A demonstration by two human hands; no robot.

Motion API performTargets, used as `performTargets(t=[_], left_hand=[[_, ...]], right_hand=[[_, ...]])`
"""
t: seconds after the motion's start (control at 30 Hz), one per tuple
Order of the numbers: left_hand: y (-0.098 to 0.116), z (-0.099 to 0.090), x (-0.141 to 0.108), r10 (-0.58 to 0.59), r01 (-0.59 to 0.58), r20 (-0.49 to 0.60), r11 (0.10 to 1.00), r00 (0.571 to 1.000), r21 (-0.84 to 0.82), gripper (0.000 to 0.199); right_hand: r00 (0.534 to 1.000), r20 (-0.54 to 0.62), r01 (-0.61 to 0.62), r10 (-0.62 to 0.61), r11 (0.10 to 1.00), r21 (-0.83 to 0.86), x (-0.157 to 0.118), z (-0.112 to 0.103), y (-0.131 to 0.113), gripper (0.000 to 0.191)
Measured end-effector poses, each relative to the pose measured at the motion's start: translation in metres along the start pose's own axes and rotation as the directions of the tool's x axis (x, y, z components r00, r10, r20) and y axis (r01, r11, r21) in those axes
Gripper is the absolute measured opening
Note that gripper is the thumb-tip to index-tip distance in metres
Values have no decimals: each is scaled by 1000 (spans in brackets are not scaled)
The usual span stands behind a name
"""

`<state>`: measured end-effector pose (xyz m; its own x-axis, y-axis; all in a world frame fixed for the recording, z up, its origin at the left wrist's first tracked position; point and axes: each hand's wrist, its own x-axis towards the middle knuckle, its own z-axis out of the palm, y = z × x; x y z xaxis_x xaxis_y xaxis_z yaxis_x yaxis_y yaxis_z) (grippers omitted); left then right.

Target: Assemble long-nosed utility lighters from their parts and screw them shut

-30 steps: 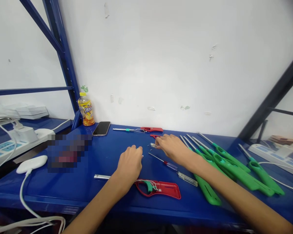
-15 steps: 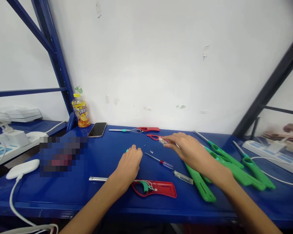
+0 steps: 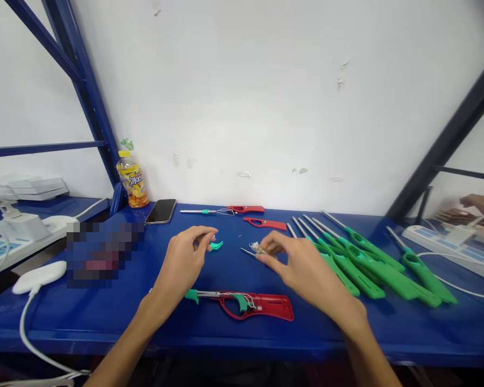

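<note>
grip of the right hand [image 3: 302, 263] pinched a small pale part [image 3: 256, 248] between the front and back edges of the bench [image 3: 226, 271], whether the left hand [image 3: 185, 255] held anything could not be told, and a slackened pinch could have dropped it.

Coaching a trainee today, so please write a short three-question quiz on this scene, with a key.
1. True or false: the phone lies flat on the table.
2. Which is nearest the green lighters? A) phone; B) left hand; C) right hand.
3. Fill in: the open red handle at the near side has a trigger coloured ____.

Key: 1. True. 2. C. 3. Green.
</note>
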<state>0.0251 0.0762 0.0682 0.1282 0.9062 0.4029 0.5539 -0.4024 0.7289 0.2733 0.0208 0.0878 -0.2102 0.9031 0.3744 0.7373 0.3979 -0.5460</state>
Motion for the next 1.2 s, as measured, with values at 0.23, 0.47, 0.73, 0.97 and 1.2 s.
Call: performTargets(t=[0.23,0.47,0.73,0.97,1.2], left_hand=[[6,3,3,-59,91,110,947,992,-308,39],[15,11,-4,-58,151,219,888,974,-434,43],[19,15,-8,-60,170,249,879,967,-446,41],[27,15,-13,17,84,234,906,972,-416,33],[24,18,-12,36,82,251,892,967,-444,36]], right_hand=[[997,51,47,-50,998,42,1,10,-4,14],[989,36,148,-146,988,-54,0,18,-8,16],[988,46,151,-147,983,-103,0,21,-13,10],[988,7,151,-151,977,-148,0,24,-11,10],[988,-14,148,-153,975,-167,0,25,-10,9]])
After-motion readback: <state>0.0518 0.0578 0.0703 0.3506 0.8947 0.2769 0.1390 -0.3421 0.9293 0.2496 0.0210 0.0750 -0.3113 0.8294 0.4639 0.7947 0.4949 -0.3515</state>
